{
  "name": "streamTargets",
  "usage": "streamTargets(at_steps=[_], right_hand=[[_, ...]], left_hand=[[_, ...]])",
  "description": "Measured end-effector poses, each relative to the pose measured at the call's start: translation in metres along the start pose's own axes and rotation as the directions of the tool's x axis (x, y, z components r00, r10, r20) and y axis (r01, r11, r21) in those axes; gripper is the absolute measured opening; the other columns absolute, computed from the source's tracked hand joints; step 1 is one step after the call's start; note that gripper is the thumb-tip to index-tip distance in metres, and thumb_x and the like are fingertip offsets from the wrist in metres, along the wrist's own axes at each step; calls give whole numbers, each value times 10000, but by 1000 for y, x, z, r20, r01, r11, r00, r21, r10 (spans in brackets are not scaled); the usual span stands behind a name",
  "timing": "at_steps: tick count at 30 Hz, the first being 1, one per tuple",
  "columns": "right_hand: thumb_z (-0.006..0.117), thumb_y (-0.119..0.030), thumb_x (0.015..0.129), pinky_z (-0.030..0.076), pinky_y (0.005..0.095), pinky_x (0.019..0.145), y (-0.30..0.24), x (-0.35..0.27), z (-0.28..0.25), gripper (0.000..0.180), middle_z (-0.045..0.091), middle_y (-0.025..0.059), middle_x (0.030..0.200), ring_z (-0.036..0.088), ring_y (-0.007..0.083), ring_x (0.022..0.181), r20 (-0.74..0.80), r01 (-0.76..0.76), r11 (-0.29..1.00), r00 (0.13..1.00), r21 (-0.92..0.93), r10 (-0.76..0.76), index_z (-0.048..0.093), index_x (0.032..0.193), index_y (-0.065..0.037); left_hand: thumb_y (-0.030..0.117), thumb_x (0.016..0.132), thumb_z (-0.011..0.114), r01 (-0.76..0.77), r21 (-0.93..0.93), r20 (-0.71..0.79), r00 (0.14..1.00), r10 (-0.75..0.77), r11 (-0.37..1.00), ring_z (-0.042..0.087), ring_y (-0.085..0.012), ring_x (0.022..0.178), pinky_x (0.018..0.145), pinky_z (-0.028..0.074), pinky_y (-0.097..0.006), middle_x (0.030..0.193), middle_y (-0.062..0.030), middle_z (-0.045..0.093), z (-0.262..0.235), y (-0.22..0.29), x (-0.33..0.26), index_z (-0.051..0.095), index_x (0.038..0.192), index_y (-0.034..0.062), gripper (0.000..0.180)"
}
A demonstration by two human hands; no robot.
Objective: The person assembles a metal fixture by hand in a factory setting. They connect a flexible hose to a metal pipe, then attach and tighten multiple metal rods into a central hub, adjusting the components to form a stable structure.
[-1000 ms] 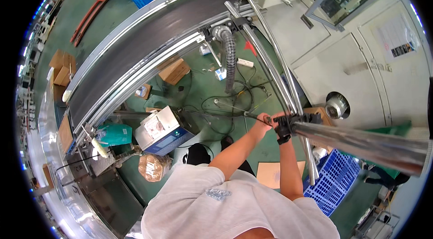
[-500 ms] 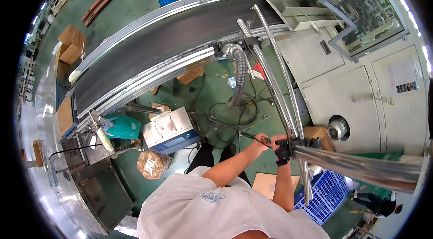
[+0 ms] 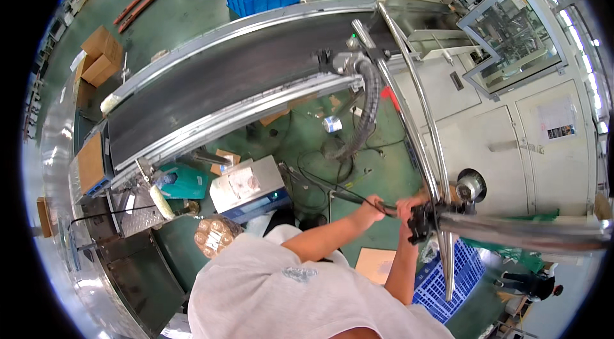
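My left hand (image 3: 369, 211) is closed round a thin metal bar (image 3: 345, 197), with a black cable (image 3: 388, 210) running along it at the fingers. Just to its right my right hand (image 3: 409, 206) is wrapped round the same bar, against a black clamp (image 3: 423, 222). Two long steel rods (image 3: 427, 123) and a thick steel tube (image 3: 531, 231) meet at this clamp. Farther up, a second black clamp (image 3: 378, 55) carries a metal fitting (image 3: 348, 64) with a ribbed grey hose (image 3: 369, 109). The fitting hangs over the near edge of the conveyor belt (image 3: 230, 77).
A white and blue box-shaped machine (image 3: 249, 189) stands on the floor by my legs, beside a wrapped pack of rolls (image 3: 214, 235). Loose cables (image 3: 313, 176) lie ahead. At right are a pale machine cabinet (image 3: 492, 147) and a blue plastic pallet (image 3: 457, 275). Another person (image 3: 527, 283) is far right.
The steel rods, fitting and hose have shifted to the right, over the conveyor's near edge. Both my hands keep hold of the bar and sit slightly farther right. The view has shifted a little too.
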State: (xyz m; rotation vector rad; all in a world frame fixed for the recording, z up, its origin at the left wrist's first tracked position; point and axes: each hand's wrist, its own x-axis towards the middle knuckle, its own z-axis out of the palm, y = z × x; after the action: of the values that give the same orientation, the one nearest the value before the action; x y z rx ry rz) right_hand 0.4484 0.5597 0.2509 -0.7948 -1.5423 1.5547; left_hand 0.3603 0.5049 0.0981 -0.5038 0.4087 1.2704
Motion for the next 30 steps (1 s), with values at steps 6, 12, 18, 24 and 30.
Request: streamTargets(at_steps=[6, 12, 18, 24, 30], right_hand=[[625, -74, 751, 372, 321, 607, -4, 23, 37, 237, 444, 43, 598, 456, 183, 565, 50, 27, 1000, 998, -6, -27, 395, 700, -92], [606, -271, 775, 356, 318, 530, 43, 36, 46, 347, 428, 46, 508, 421, 187, 471, 89, -96, 972, 993, 214, 79, 379, 574, -103], [528, -380, 841, 300, 312, 461, 26, 69, 84, 443, 337, 19, 427, 373, 172, 394, 416, -179, 905, 909, 387, 2, 355, 531, -115], [528, -390, 854, 266, 282, 416, 32, 83, 132, 426, 409, 36, 453, 402, 157, 404, 497, -136, 908, 864, 396, -88, 425, 587, -74], [585, -388, 830, 357, 280, 461, 54, 105, 146, 413, 481, 55, 530, 500, 184, 488, 619, -250, 882, 784, 399, -58, 453, 623, -55]], left_hand=[[125, 814, 446, 160, -269, -112, 974, -196, 950, 483, -197, 566, 568, 425, -312, 587, -20, 456, 10, 32, 9, 410, 626, 105, 192], [110, 811, 440, 162, -290, -241, 941, -236, 943, 479, -195, 546, 534, 416, -313, 574, -5, 452, 25, 68, 3, 401, 586, 119, 228], [132, 834, 430, 102, -232, -270, 949, -165, 967, 490, -188, 625, 597, 430, -298, 654, -8, 495, -36, 92, 89, 442, 667, 114, 168], [172, 871, 418, 105, -53, -193, 975, -113, 993, 509, -179, 753, 710, 454, -275, 781, -20, 562, -105, 130, 132, 508, 810, 100, 131], [199, 910, 413, 47, -171, -174, 982, -77, 984, 520, -173, 750, 740, 477, -299, 792, -18, 552, -112, 157, 122, 491, 800, 102, 166]])
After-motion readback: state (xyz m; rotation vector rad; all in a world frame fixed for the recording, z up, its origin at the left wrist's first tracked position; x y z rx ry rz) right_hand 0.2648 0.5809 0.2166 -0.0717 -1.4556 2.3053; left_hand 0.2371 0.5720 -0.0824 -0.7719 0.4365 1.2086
